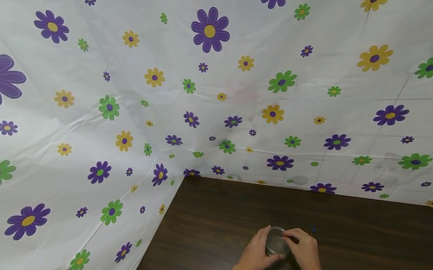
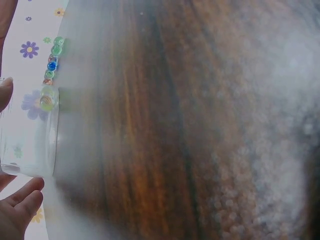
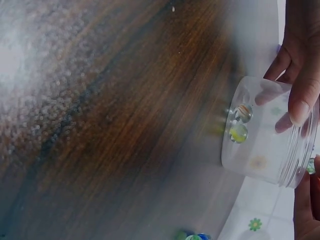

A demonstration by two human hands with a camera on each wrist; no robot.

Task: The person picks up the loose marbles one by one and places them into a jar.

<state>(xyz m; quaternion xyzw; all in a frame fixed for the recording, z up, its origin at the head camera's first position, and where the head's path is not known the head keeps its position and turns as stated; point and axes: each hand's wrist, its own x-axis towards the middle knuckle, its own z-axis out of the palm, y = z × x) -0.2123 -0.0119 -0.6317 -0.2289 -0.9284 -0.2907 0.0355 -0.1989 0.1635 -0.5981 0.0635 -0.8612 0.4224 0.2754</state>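
At the mouth of the clear jar (image 3: pixel 267 135), right hand (image 1: pixel 304 248) is nearer, fingertips nearly closed, apparently pinching a green marble (image 3: pixel 311 166); opening is just left, jar axis upright. Left hand (image 1: pixel 256 254) grips the jar wall. Two marbles (image 3: pixel 238 133) inside, loose marbles (image 2: pixel 52 65) on table (image 1: pixel 202 218).

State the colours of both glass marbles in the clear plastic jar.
One clear marble shows yellow, the other orange and white, best in right wrist view.

A screened-off indoor corner, home or studio unclear: flowered sheeting (image 1: pixel 173 102), eight to three o'clock; wood-grain table (image 1: pixel 375 245), five o'clock.
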